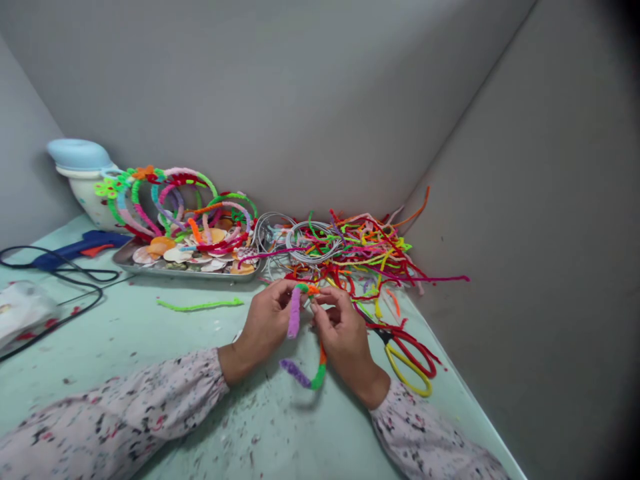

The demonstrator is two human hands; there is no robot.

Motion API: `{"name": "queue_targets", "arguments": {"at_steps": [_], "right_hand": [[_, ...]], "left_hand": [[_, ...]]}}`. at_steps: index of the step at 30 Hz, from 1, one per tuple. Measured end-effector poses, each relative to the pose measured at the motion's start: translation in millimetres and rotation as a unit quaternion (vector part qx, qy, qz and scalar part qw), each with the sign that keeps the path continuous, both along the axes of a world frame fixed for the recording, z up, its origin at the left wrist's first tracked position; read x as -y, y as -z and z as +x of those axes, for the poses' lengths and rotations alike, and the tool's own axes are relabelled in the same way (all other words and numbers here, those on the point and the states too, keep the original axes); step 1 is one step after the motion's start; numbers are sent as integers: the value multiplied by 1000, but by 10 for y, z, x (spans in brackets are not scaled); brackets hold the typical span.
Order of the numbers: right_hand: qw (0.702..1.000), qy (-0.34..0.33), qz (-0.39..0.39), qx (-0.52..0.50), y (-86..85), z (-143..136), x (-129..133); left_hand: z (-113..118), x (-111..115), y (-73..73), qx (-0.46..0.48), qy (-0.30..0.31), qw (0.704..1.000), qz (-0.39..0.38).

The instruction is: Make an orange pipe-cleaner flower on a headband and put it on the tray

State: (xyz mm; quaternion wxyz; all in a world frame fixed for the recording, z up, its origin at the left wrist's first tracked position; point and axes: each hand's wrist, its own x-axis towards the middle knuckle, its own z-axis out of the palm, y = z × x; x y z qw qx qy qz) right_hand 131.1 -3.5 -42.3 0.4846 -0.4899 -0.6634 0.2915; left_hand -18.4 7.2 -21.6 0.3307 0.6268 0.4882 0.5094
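Over the middle of the pale green table (235, 427), my left hand (267, 320) and my right hand (345, 333) meet at a curved band wrapped in fuzzy pipe cleaner (319, 377). The band shows purple, green and orange sections. Its lilac end hangs down by my left fingers, and its darker purple end curls below my right hand. Both hands have their fingers closed on its upper part, near an orange and green stretch. What lies between the fingertips is partly hidden.
Behind are a metal tray (175, 272) with shells and fuzzy hoops, wire coils (315, 241), and a pipe cleaner heap (375, 250). Scissors (410, 363) lie right of my right hand. A glue gun (75, 250), its cord and a lidded container (87, 187) are left.
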Motion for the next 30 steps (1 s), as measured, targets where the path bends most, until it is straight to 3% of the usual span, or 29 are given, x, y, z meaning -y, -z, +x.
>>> {"name": "queue_targets", "arguments": {"at_steps": [17, 30], "right_hand": [[988, 11, 120, 102, 55, 14, -21], [977, -10, 173, 126, 26, 20, -16]], "left_hand": [[45, 37, 14, 82, 20, 995, -46], [32, 13, 61, 82, 8, 995, -61]]}}
